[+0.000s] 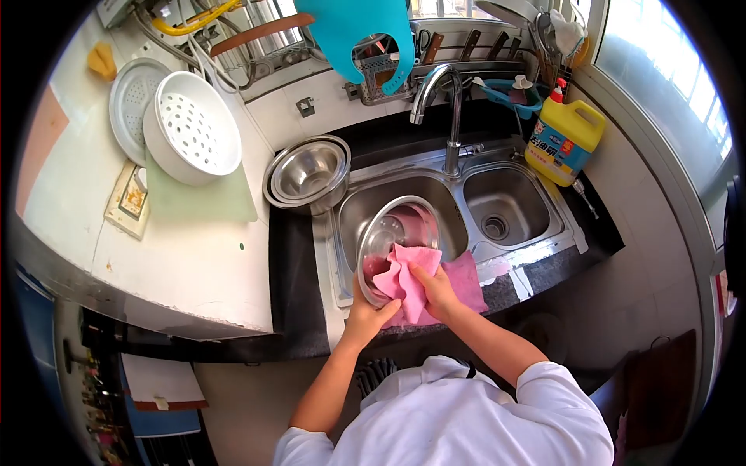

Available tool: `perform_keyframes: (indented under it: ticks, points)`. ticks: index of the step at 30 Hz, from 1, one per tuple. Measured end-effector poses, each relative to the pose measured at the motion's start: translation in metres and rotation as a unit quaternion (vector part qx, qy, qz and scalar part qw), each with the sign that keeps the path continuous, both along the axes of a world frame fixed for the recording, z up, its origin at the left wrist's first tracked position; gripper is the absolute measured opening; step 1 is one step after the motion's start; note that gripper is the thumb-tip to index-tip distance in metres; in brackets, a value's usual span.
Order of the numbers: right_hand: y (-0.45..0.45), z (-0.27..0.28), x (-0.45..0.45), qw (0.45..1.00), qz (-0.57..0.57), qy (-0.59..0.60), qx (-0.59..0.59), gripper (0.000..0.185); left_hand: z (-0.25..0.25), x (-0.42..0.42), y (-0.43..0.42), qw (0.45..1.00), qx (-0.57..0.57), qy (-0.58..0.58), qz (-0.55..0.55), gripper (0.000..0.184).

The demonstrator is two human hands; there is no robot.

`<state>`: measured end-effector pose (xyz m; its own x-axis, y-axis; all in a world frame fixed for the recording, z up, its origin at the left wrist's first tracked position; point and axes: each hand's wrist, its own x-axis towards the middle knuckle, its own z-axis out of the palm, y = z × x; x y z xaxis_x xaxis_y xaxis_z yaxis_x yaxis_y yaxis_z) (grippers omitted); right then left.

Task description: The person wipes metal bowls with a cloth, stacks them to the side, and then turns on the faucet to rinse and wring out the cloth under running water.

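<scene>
Over the left sink basin, a shiny metal bowl [384, 233] is tilted toward me. My left hand [365, 317] grips its near left rim, the thumb lying by the edge of a pink cloth [412, 264]. My right hand [437, 292] is closed on that cloth, thumb on top, at the near right side of the bowl. The cloth hangs partly inside the bowl and partly over its rim. Beneath my right hand, another darker pink cloth [465, 283] lies across the sink's front edge. The fingers under the bowl and cloth are hidden.
A chrome faucet [453, 116] rises behind the two basins, the smaller sink basin [505, 203] at right. Nested metal bowls [309, 172] stand left of the sink. A white colander [193, 128] rests on the left counter. A yellow detergent jug [565, 136] stands back right.
</scene>
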<state>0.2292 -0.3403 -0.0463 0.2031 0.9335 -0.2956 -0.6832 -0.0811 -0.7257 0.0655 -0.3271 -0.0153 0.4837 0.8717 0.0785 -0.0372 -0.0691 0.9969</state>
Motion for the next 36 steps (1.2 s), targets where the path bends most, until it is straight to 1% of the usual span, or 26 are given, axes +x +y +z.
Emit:
perform_keyframes:
  ticks: [1,2,4,5,6,8,9,10,12,13,14,17,18,19,20,22,23,24,27,28,29,30,32,34,35,36]
  points:
    - [0.003,0.005,0.014,0.999,-0.014,-0.051,-0.004,0.03,0.007,-0.007,0.0,0.987,-0.145,-0.055,-0.034,0.084]
    - [0.007,0.009,0.027,0.992,-0.037,-0.116,0.041,0.027,0.011,-0.017,0.005,0.986,-0.157,-0.014,-0.062,0.081]
    - [0.017,0.006,0.054,0.929,-0.028,-0.348,0.127,0.026,0.046,-0.022,-0.001,0.988,-0.156,-0.022,0.005,0.077]
    - [0.01,0.034,0.054,0.897,-0.019,-0.439,0.048,0.027,0.042,-0.025,0.003,0.993,-0.121,-0.015,0.0,0.074]
    - [0.008,0.047,0.054,0.898,-0.021,-0.438,0.044,0.027,0.035,-0.025,0.006,0.992,-0.124,-0.014,-0.003,0.074]
    - [0.007,0.068,0.054,0.816,0.005,-0.565,0.12,0.032,0.02,-0.022,0.012,0.987,0.091,0.122,0.05,0.075]
    - [0.005,0.082,0.055,0.761,-0.021,-0.624,0.179,0.039,0.023,-0.019,0.011,0.988,0.037,0.108,0.104,0.065]
    - [0.008,0.084,0.06,0.762,-0.027,-0.622,0.175,0.039,0.028,-0.016,0.012,0.988,0.037,0.11,0.098,0.065]
    - [0.01,0.086,0.067,0.658,-0.062,-0.673,0.332,0.041,0.039,-0.015,0.006,0.973,0.041,0.208,0.092,0.052]
    - [0.007,0.088,0.068,0.695,-0.035,-0.649,0.307,0.042,0.047,-0.01,0.001,0.974,0.019,0.192,0.118,0.047]
    - [0.006,0.083,0.067,0.695,-0.036,-0.649,0.306,0.042,0.051,-0.009,-0.002,0.974,0.02,0.192,0.117,0.047]
    - [0.004,0.054,0.055,0.857,-0.138,-0.457,0.192,0.03,0.049,-0.004,-0.008,0.962,0.098,0.224,0.124,0.047]
    - [0.006,0.042,0.047,0.857,-0.138,-0.457,0.193,0.03,0.045,0.002,-0.011,0.979,0.074,0.138,0.132,0.047]
    - [0.007,0.031,0.039,0.901,-0.166,-0.364,0.167,0.027,0.042,0.008,-0.014,0.988,0.048,0.051,0.139,0.046]
    - [0.005,0.024,0.03,0.934,-0.191,-0.267,0.138,0.025,0.042,0.015,-0.019,0.988,0.047,0.039,0.139,0.046]
    - [-0.001,0.02,0.004,0.971,-0.183,-0.122,0.091,0.032,0.028,0.028,-0.022,0.992,0.042,-0.028,0.115,0.048]
    - [-0.006,0.024,-0.01,0.986,-0.151,-0.03,0.066,0.032,0.028,0.037,-0.027,0.992,-0.02,-0.062,0.107,0.051]
    - [-0.011,0.028,-0.018,0.99,-0.119,0.062,0.041,0.032,0.028,0.041,-0.03,0.991,0.039,-0.003,0.131,0.054]
    - [-0.015,0.023,-0.017,0.989,-0.078,0.124,0.023,0.029,0.014,0.042,-0.027,0.992,0.011,-0.043,0.115,0.056]
    - [-0.014,0.022,-0.011,0.989,-0.077,0.124,0.022,0.029,0.013,0.038,-0.023,0.995,0.059,-0.003,0.085,0.057]
    - [-0.013,0.021,0.0,0.995,-0.076,0.067,0.026,0.028,0.014,0.031,-0.018,0.992,0.106,0.037,0.056,0.058]
    - [-0.01,0.019,0.013,0.997,-0.073,0.011,0.03,0.027,0.019,0.018,-0.011,0.994,0.058,0.09,-0.016,0.062]
    - [-0.008,0.018,0.041,0.987,-0.052,-0.13,0.082,0.025,0.024,0.003,-0.001,0.999,0.004,0.005,-0.032,0.065]
    - [-0.01,0.032,0.064,0.938,-0.013,-0.333,0.092,0.025,0.038,-0.006,-0.002,0.999,-0.014,-0.039,0.023,0.07]
    - [-0.009,0.033,0.069,0.909,-0.001,-0.399,0.124,0.032,0.045,-0.01,-0.001,0.998,0.042,0.031,0.02,0.068]
    - [-0.01,0.045,0.07,0.909,0.001,-0.399,0.123,0.032,0.051,-0.013,0.0,0.99,0.096,0.102,0.016,0.066]
